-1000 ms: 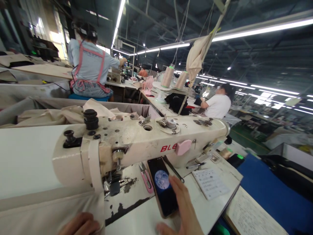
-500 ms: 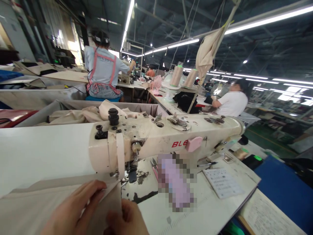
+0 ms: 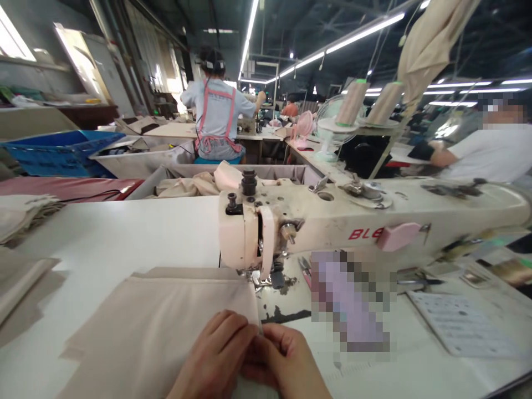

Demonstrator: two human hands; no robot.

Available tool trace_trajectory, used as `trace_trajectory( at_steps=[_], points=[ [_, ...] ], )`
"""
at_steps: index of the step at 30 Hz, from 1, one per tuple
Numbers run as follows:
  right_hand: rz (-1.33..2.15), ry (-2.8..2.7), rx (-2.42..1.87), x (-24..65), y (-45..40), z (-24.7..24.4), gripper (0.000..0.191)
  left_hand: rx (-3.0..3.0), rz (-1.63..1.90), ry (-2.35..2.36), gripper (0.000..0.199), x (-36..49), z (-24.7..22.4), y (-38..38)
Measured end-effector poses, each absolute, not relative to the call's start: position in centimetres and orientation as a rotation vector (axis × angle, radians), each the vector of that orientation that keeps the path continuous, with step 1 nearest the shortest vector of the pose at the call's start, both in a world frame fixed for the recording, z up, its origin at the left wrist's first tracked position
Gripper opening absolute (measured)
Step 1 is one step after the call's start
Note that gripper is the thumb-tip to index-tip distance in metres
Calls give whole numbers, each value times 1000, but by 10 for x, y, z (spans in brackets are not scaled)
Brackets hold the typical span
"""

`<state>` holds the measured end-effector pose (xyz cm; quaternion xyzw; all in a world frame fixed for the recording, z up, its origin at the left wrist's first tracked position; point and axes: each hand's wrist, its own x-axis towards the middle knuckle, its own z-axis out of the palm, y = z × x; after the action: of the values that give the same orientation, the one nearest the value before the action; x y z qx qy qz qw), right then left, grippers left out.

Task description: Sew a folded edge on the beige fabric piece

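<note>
A beige fabric piece (image 3: 158, 321) lies flat on the white sewing table (image 3: 103, 238), its right edge under the head of a cream sewing machine (image 3: 353, 219). My left hand (image 3: 214, 357) and my right hand (image 3: 286, 363) meet at the fabric's near right corner, fingers pinched on its edge just in front of the needle area (image 3: 266, 277). A blurred-out phone (image 3: 349, 302) lies on the table to the right of my hands.
A printed sheet (image 3: 461, 324) lies at the right. Stacked beige pieces (image 3: 20, 271) sit at the left edge. Blue bin (image 3: 62, 149) stands far left. A person in a pink apron (image 3: 216, 119) sits ahead; another person in white (image 3: 490, 149) sits at the right.
My right hand left the phone and joined my left hand on the fabric edge. The view swung left, and the fabric now lies spread in front of the machine head.
</note>
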<state>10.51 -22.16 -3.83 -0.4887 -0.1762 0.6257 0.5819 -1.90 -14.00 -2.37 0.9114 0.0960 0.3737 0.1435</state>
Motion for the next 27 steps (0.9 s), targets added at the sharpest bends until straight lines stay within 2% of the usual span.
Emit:
trace_trajectory(
  at_steps=[4,9,20,27],
  points=[
    [1441,-429,-1189,104,-222,-40,40,2566,1120,273,24,-21,-26,-140],
    [1420,-485,-1222,105,-223,-41,41,2611,1180,273,25,-20,-25,-138],
    [1444,-517,-1154,109,-222,-50,31,2636,1083,209,24,-19,-22,-134],
    [1524,-459,-1002,113,-225,-29,15,2573,976,228,19,-23,-29,-137]
  ],
)
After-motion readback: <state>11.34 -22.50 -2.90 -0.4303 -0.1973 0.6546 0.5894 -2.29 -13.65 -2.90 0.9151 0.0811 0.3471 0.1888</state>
